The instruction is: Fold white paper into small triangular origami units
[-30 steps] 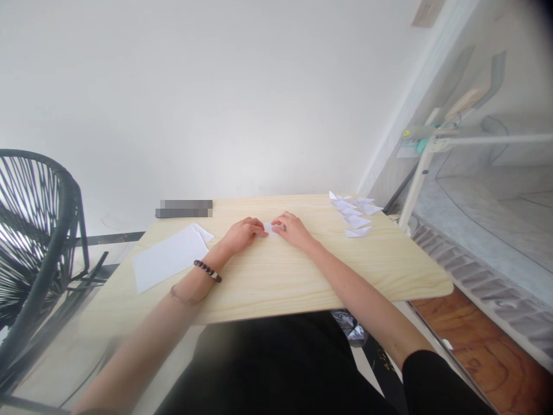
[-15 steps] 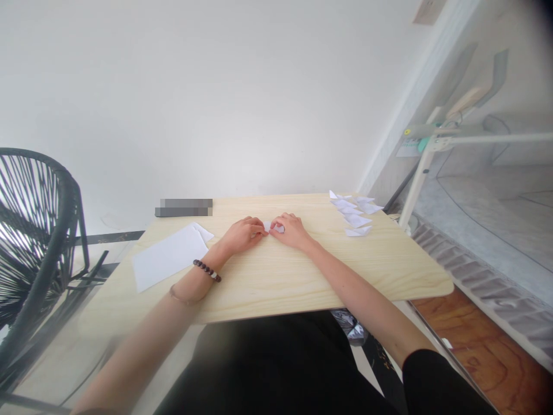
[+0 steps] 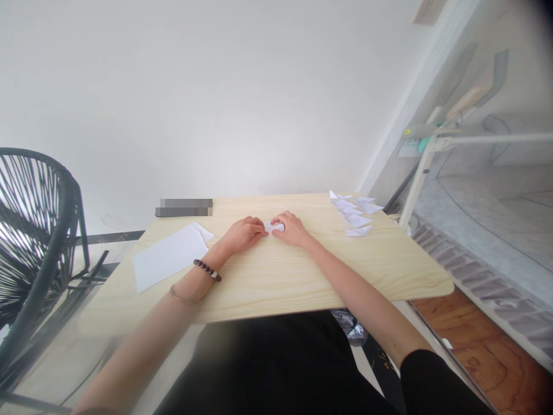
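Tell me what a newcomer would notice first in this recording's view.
Probably the left hand and right hand, both at a small white paper on the table. Next, the folded white pieces grouped toward its far right, then the dark corded chair at the picture's left edge.

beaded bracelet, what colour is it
The bracelet is mostly dark brown with a pale part; head view shows it best.

The small paper point(image 3: 273, 227) is white, the table point(image 3: 276, 282) pale yellow with wood grain, the beaded bracelet point(image 3: 207, 270) dark brown, the sleeve point(image 3: 436, 377) at right black.
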`<state>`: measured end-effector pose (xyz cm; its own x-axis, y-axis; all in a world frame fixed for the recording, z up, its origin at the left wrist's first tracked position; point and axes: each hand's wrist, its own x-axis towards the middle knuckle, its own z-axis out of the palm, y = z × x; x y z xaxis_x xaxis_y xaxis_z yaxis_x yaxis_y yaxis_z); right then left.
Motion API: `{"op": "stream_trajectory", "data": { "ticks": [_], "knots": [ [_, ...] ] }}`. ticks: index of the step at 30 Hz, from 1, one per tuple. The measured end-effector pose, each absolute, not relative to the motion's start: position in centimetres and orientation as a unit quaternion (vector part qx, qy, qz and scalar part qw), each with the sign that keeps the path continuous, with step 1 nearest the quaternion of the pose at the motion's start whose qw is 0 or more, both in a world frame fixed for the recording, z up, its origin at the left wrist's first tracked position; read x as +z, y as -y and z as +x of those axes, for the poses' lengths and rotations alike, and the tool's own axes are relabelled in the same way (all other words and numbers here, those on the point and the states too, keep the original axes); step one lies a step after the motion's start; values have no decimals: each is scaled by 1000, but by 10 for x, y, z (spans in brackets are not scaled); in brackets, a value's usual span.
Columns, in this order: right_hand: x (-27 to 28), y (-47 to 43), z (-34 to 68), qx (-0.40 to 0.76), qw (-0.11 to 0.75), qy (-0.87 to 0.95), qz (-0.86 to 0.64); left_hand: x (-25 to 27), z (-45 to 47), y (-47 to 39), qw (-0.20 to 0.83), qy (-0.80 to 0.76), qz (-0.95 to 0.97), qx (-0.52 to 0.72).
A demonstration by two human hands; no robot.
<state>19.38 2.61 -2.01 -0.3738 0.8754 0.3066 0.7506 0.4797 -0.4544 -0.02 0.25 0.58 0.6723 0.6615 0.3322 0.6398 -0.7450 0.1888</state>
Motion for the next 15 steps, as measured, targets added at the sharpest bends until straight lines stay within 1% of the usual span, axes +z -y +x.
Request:
{"op": "stream_trajectory", "data": {
  "ticks": [7, 15],
  "knots": [
    [-20, -29, 198, 150, 272, 823, -476, 6, 0, -2, 28, -359, 913, 191],
    [-20, -33, 201, 182, 267, 828, -458, 7, 1, -1, 33, -368, 910, 190]
  ]
}}
